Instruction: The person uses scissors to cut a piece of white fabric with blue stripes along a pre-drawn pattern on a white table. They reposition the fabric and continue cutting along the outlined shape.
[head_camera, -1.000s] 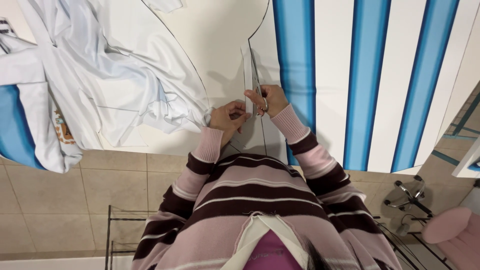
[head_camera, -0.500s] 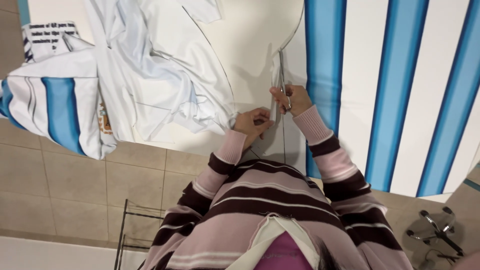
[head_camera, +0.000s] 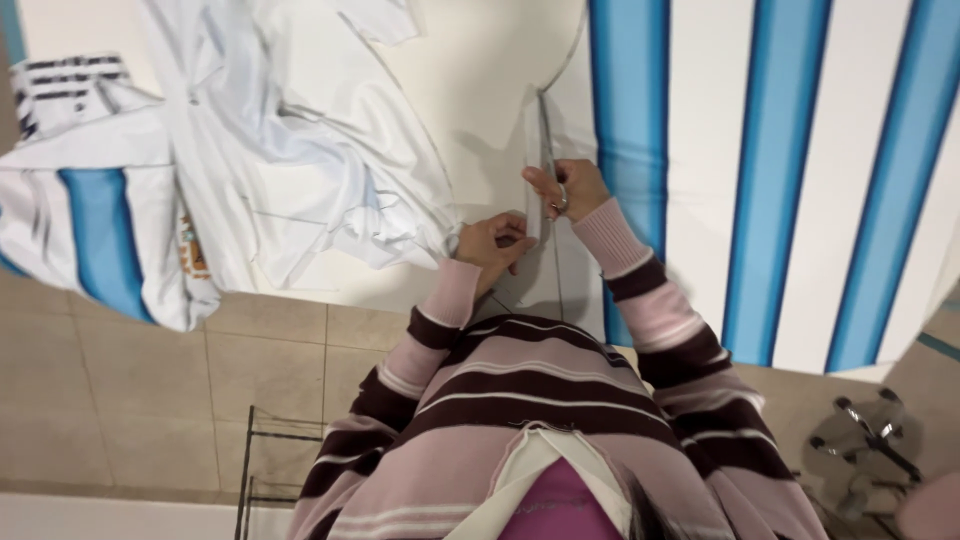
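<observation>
Striped fabric (head_camera: 800, 180); two hands (head_camera: 492, 245), one scissors (head_camera: 547, 140).

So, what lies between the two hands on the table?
In the head view, a narrow cut strip of white fabric lies between the left hand and the right hand, which holds scissors.

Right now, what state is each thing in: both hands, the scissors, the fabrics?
Right hand: gripping the scissors, blades pointing away along the fabric.
Scissors: in the cut; open or closed, cannot tell.
Left hand: pinching the white fabric's edge.
White fabric: flat, partly cut, with drawn lines.
White garment: crumpled.
Blue-striped fabric: spread flat.
</observation>
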